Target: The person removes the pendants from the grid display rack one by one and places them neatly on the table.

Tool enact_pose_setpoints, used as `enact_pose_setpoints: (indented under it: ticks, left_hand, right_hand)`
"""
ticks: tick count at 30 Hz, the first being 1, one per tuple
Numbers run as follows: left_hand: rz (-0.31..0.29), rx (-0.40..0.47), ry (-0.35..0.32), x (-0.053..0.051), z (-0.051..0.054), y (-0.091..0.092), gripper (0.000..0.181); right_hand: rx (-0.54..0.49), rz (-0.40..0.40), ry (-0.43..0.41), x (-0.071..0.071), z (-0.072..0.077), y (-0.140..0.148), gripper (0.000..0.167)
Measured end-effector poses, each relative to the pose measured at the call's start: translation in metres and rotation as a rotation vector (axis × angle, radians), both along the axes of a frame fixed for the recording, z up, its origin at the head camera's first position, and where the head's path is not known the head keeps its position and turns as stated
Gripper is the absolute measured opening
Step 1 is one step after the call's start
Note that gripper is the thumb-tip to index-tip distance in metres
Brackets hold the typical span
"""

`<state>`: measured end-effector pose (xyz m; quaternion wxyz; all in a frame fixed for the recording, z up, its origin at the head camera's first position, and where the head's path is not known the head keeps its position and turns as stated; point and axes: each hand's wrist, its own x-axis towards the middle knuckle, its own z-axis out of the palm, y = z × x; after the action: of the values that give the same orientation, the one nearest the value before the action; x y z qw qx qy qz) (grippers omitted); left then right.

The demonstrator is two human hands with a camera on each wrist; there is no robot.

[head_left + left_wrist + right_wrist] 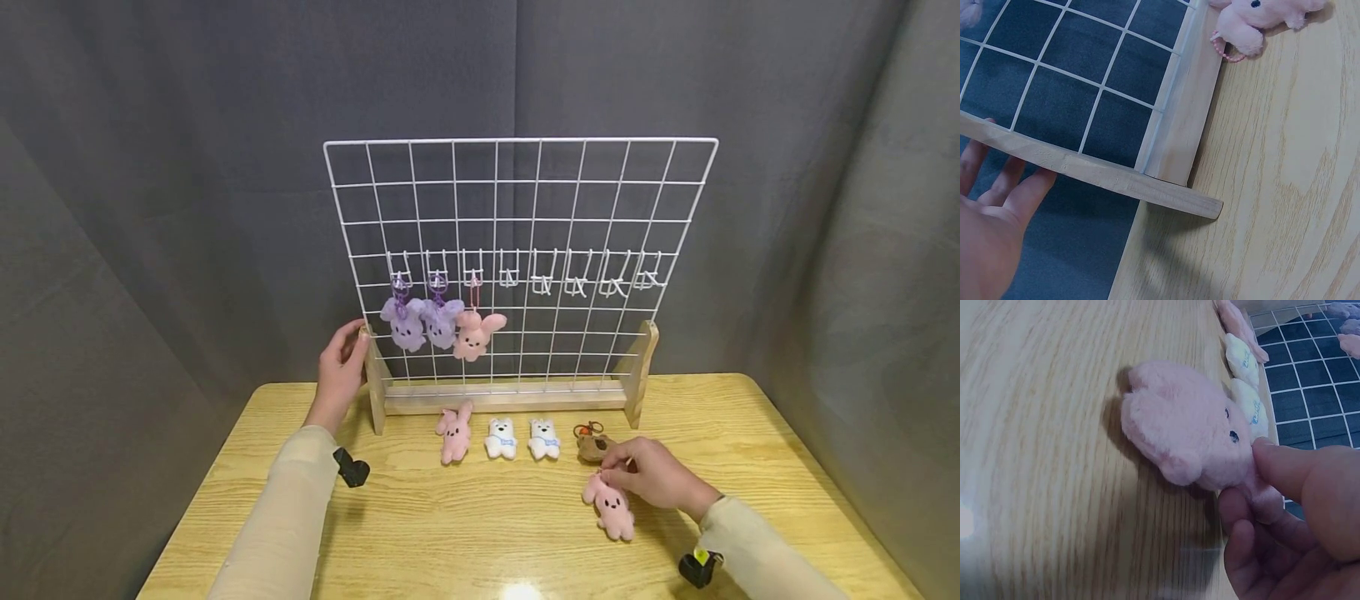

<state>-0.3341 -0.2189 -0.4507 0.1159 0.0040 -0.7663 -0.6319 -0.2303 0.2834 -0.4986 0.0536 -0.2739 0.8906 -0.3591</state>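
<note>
pinches a pink plush bunny at its ear end with the fingers of the right hand, in front of the right end of the grid rack. runs in long axis from those fingers away from the rack, ears toward it, feet pointing out over the surface. lies far nearer the right hand than the left hand. touches the rack's left upright with the latter; cannot tell whether clasping or merely resting, with tips partly behind the wood. faces, ear end first, up and back toward a row of hooks across the rack. just rackward of the right hand, a brown plush; before the rack's middle, two white bears; left of these, another pink bunny.
</note>
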Motion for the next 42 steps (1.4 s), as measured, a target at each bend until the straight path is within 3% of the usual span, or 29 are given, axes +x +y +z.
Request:
enact_pose_setpoints:
  ticks: [8,15,21,26,29,36,42]
  left_hand:
    - [0.005,-0.012,0.001,0.001,0.001,0.000,0.050]
    - [-0.002,0.009,-0.007,-0.003,0.002,-0.001,0.050]
    - [-0.008,0.030,-0.040,0.006,0.017,0.005,0.047]
    - [-0.015,-0.001,-0.041,0.017,0.029,0.008,0.046]
    - [-0.013,-0.008,-0.037,0.014,0.025,0.007,0.046]
    - [-0.006,0.009,-0.024,-0.002,0.002,0.000,0.048]
    - [-0.005,-0.011,0.007,-0.004,-0.002,-0.002,0.050]
  right_hand:
    - [0.021,0.018,-0.023,0.001,0.001,-0.001,0.005]
    - [0.031,-0.030,0.012,0.000,0.010,-0.002,0.006]
    - [0.033,-0.062,0.023,0.001,0.015,-0.003,0.006]
    - [0.041,-0.111,0.044,-0.001,0.020,-0.008,0.006]
    - [0.046,-0.153,0.068,-0.004,0.022,-0.014,0.005]
    - [-0.015,-0.193,0.118,-0.016,0.028,-0.035,0.009]
    - [-0.061,-0.208,0.122,-0.031,0.040,-0.055,0.020]
